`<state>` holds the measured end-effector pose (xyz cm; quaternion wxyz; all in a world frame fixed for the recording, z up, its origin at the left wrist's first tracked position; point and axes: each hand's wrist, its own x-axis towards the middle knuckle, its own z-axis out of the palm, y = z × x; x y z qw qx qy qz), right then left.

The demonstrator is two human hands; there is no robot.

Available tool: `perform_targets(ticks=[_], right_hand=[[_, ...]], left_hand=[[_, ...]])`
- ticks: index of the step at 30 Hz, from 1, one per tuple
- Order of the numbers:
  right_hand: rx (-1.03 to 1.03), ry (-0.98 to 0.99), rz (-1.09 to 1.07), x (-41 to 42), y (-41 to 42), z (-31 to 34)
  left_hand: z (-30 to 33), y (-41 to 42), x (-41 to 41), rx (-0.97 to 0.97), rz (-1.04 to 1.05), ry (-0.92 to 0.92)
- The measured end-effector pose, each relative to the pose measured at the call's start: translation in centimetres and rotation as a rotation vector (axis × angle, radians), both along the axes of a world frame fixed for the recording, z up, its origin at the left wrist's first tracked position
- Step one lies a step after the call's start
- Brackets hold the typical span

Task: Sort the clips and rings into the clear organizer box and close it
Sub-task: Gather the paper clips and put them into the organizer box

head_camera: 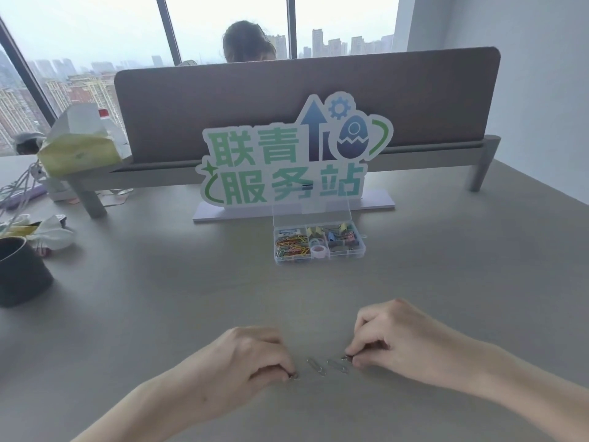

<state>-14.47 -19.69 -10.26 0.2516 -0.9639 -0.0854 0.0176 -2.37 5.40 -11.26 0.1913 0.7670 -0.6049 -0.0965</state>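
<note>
On the near desk (159,314): left hand (251,355) pinches a silver clip (294,375), two loose paper clips (328,366) lie between the hands, right hand (392,336) pinches another (small, metal). Clear organizer box (318,245) sits farther back, lid up.

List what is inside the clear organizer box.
The organizer box, lid up, holds coloured paper clips at left, a pale tape roll in the middle, and coloured binder clips at right. A labelled item fills the back-left compartment. Anything beneath the piles is covered.
</note>
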Motion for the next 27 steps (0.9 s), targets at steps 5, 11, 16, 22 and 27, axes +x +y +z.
perform_targets(ticks=[5,11,16,22,27], right_hand=[[0.085,0.048,0.014,-0.7,0.2,0.0],[0.067,0.025,0.022,0.2,0.9,-0.5],[0.027,0.025,0.074,-0.2,1.0,-0.8],[0.056,-0.012,0.033,-0.7,0.8,-1.3],[0.029,-0.045,-0.042,-1.2,0.7,-1.3]], left_hand=[[0.1,-0.2,-0.9,0.013,-0.105,-0.028],[-0.2,-1.6,-0.6,-0.110,-0.157,-0.116],[-0.8,-1.4,-0.9,-0.171,-0.154,-0.150],[-1.5,-0.9,-1.4,-0.173,-0.117,-0.220],[-1.3,-0.8,-1.8,-0.163,-0.061,-0.216]])
